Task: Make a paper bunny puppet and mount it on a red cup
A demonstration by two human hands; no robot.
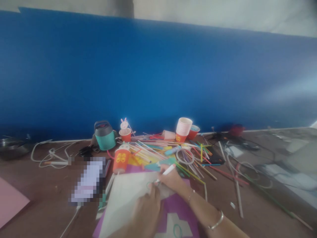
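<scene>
My right hand, with a bracelet on its wrist, grips a white marker, its tip down at a sheet of white paper. Small green outlines are drawn on the paper beneath the tip. My left hand lies on the same sheet, fingers stretched out and pressing close to the drawing. Under the sheet is purple paper. A cut piece of white paper with a green oval rests on the purple one, below my right forearm.
Behind the paper lie many coloured pipe cleaners. An orange paper cup stands upside down at the paper's far left corner. Farther back are a stack of cups and a teal container. A blurred-out phone lies left.
</scene>
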